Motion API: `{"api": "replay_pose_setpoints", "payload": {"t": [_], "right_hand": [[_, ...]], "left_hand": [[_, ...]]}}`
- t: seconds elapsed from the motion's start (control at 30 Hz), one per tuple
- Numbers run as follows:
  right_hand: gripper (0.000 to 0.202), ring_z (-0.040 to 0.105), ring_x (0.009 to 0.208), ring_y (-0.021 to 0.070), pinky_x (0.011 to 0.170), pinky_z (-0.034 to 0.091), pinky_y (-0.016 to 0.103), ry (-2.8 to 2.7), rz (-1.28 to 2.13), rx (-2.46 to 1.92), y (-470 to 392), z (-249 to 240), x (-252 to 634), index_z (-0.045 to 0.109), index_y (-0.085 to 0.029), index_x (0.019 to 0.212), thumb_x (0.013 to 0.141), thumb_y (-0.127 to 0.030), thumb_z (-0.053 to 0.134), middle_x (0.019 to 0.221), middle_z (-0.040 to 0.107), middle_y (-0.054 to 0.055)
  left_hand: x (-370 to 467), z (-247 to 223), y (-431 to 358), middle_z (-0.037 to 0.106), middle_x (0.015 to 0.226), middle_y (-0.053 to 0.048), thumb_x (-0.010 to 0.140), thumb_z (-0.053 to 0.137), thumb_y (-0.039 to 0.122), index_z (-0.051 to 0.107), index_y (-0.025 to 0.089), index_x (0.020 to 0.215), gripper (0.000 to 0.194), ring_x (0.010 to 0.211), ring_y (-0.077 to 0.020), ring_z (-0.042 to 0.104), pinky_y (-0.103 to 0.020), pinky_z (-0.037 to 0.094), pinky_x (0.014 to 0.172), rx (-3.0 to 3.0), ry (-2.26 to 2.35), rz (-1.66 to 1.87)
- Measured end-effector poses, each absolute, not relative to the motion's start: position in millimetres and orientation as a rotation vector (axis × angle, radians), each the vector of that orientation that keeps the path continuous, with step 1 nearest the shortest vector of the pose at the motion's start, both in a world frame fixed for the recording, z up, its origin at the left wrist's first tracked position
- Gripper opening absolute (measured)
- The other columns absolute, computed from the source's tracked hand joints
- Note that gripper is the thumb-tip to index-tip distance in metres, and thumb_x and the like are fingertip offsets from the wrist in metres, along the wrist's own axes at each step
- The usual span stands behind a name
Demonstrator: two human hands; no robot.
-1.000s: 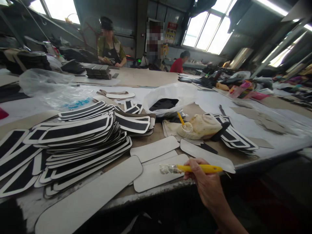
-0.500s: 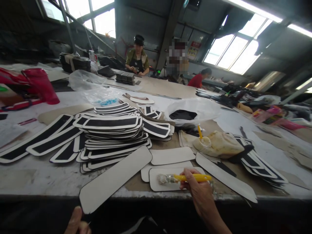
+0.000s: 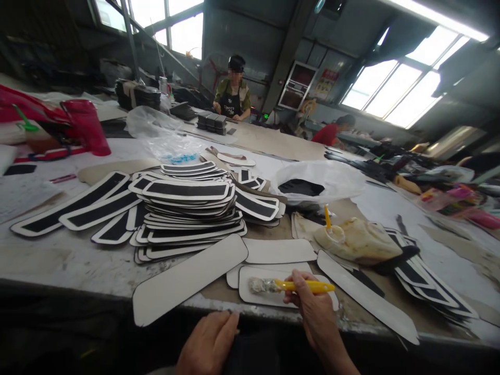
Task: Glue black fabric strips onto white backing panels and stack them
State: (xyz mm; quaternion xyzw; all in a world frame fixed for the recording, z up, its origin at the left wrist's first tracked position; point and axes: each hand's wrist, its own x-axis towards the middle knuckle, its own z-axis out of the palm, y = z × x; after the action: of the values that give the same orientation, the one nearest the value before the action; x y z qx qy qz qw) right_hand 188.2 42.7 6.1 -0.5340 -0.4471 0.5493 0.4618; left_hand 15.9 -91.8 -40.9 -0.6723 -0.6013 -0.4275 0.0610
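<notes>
My right hand [image 3: 308,299] grips the yellow handle of a paintbrush [image 3: 287,286]. Its pale, crusted bristles lie over a light strip [image 3: 250,299] with rounded ends near the table's front edge. At that edge, left of the brush, is my left hand [image 3: 209,341], fingers curled together; whatever they may hold is hidden. A long pale strip [image 3: 187,278] slants beyond it, its near end jutting past the edge. Another strip [image 3: 277,251] lies behind the brushed one, and a third [image 3: 367,297] slants off to the right.
A tall pile of white-bordered black pieces [image 3: 185,190] rises at centre left. Behind the brush sits a stained glue container [image 3: 359,242] with a yellow stick. A plastic bag [image 3: 339,179], red bottle [image 3: 88,127] and more pieces [image 3: 433,284] lie around. A co-worker [image 3: 234,94] sits across the table.
My left hand has moved right, away from the end of the long slanted strip, to the table edge. The brush has shifted slightly left. The whole view has turned a little left.
</notes>
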Motion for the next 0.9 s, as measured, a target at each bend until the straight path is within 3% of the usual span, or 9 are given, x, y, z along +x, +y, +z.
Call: {"api": "replay_pose_setpoints", "payload": {"t": [0.13,0.4,0.6,0.9], "right_hand": [[0.027,0.054,0.047,0.0110,0.045,0.047,0.022,-1.168,1.322,-1.313,42.5,5.9,188.2,0.056,-0.015,0.073,0.071,-0.042,0.064,0.062,0.059,-0.001],[0.032,0.056,0.044,0.0145,0.048,0.045,0.025,-1.439,1.084,-1.481,50.0,10.1,196.7,0.056,-0.017,0.071,0.073,-0.048,0.059,0.047,0.056,-0.003],[0.036,0.058,0.046,0.0165,0.051,0.044,0.026,-1.552,0.747,-1.664,57.0,22.8,239.6,0.057,-0.018,0.074,0.073,-0.054,0.055,0.046,0.057,-0.002],[0.034,0.056,0.051,0.0180,0.054,0.042,0.029,-1.645,0.391,-1.704,62.0,34.8,287.9,0.057,-0.020,0.069,0.074,-0.054,0.054,0.053,0.058,-0.001]], "left_hand": [[23.8,-56.9,-55.8,0.059,0.114,-0.013,0.082,0.042,0.009,0.054,0.009,0.111,0.031,0.116,-0.0258,0.044,-0.039,0.048,0.088,-2.135,-1.504,-0.995],[22.0,-73.9,-50.6,0.058,0.117,-0.013,0.082,0.037,0.007,0.051,0.006,0.114,0.035,0.115,-0.0254,0.046,-0.039,0.047,0.091,-2.190,-1.537,-0.597],[25.3,-75.6,-52.2,0.056,0.119,-0.016,0.082,0.033,0.004,0.050,0.003,0.114,0.037,0.122,-0.0269,0.037,-0.041,0.038,0.098,-2.174,-1.593,-0.709],[19.8,-80.1,-48.4,0.057,0.117,-0.016,0.080,0.030,0.005,0.049,0.003,0.115,0.040,0.121,-0.0252,0.039,-0.038,0.030,0.102,-2.159,-1.499,-0.778]]}}
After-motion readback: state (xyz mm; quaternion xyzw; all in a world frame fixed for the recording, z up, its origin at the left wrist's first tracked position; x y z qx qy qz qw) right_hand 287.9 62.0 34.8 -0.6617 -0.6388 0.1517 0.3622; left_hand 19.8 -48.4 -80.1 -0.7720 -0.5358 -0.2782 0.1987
